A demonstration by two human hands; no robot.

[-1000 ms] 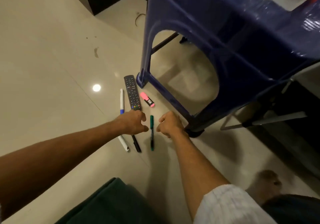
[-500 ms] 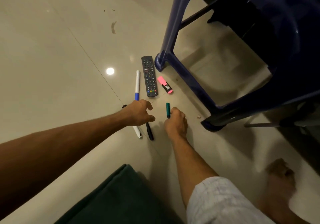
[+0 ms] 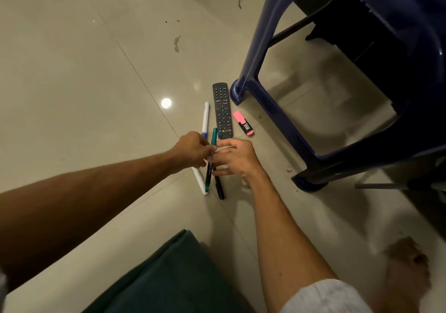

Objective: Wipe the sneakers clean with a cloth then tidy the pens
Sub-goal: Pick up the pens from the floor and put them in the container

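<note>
Several pens lie on the tiled floor beside a black remote (image 3: 222, 111). My left hand (image 3: 193, 150) pinches a green pen (image 3: 213, 136), which stands slanted above the floor. My right hand (image 3: 235, 159) sits just right of it, its fingers stretched out and their tips touching the pen's middle. A white pen with a blue band (image 3: 205, 117) lies partly under my left hand. A black pen (image 3: 220, 189) lies below my right fingers. A pink highlighter (image 3: 243, 126) lies right of the remote. No sneakers are in view.
A dark blue plastic stool (image 3: 277, 129) stands close on the right, its near foot (image 3: 311, 182) beside my right wrist. Dark green fabric (image 3: 169, 279) fills the bottom middle. A bare foot (image 3: 407, 264) rests at the bottom right. Bare tiles stretch to the left.
My right hand lifted the green pen off the floor and brought it left to my left hand, which now pinches it. The right fingers have opened out.
</note>
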